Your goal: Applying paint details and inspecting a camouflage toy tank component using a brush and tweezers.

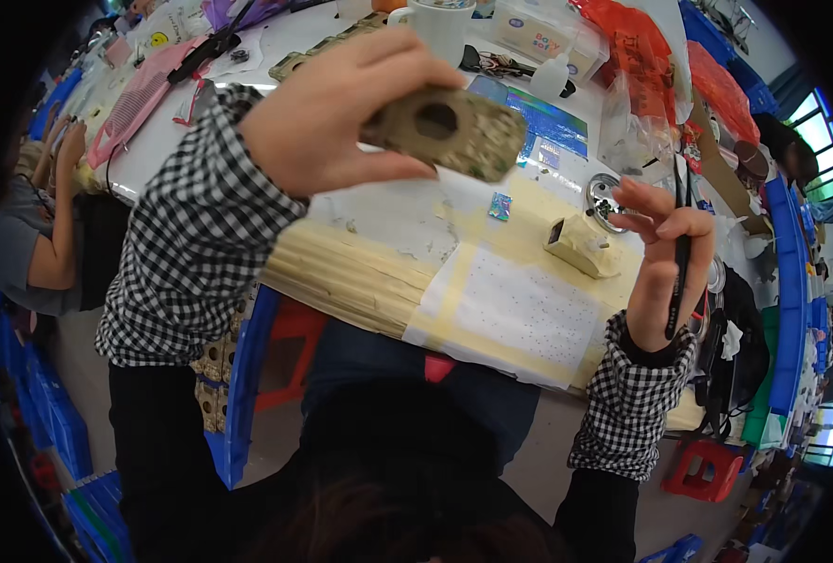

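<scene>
My left hand [346, 113] is raised over the table, its thumb and fingers closed on a gold, glittery phone case [488, 137] with a dark round hole. Its far end is slightly blurred. On the right, my right hand [670, 246] is lifted with slim black tweezers [682, 253] held upright against the fingers. Just left of that hand, a yellowish block [581, 246] with a small peg stands on the table, and a round metal dish [604, 199] with dark bits lies behind it. A small shiny blue packet [500, 206] lies between my hands.
A white sheet with tiny dots [520, 305] is taped at the table's front edge. A white mug [440, 33], a small squeeze bottle [550, 77] and red plastic bags [632, 47] stand farther back. A person [46, 211] sits at the left. Blue bins [248, 394] hold similar cases below.
</scene>
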Motion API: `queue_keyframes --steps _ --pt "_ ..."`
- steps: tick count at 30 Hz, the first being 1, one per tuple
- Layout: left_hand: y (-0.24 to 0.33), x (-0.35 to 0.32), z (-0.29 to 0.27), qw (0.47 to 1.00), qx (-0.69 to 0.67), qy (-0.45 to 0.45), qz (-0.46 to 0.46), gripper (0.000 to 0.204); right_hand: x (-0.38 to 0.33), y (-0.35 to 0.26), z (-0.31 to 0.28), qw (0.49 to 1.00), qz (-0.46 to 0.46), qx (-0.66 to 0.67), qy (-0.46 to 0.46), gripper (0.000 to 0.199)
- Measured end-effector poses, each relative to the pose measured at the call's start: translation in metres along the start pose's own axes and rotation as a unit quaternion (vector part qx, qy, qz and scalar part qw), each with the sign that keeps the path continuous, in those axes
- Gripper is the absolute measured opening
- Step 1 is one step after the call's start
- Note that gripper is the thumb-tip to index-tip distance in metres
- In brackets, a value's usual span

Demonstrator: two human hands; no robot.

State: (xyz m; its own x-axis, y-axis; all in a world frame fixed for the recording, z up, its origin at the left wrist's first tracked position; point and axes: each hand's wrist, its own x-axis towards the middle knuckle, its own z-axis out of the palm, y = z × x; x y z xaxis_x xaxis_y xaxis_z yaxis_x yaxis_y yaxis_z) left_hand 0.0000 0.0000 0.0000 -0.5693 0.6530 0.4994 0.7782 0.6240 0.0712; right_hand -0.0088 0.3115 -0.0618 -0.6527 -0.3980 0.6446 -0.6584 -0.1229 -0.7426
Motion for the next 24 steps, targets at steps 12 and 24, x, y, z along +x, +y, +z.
queue_keyframes --steps 12,24 --pt "0.067 0.057 0.094 0.793 -0.585 0.158 -0.057 0.081 -0.005 -0.005 0.0 0.987 0.005 0.116 0.114 0.041" --pt "0.032 0.061 0.109 0.542 -0.765 0.119 -0.327 0.058 0.001 -0.006 -0.028 0.953 0.034 -0.259 0.153 0.022"
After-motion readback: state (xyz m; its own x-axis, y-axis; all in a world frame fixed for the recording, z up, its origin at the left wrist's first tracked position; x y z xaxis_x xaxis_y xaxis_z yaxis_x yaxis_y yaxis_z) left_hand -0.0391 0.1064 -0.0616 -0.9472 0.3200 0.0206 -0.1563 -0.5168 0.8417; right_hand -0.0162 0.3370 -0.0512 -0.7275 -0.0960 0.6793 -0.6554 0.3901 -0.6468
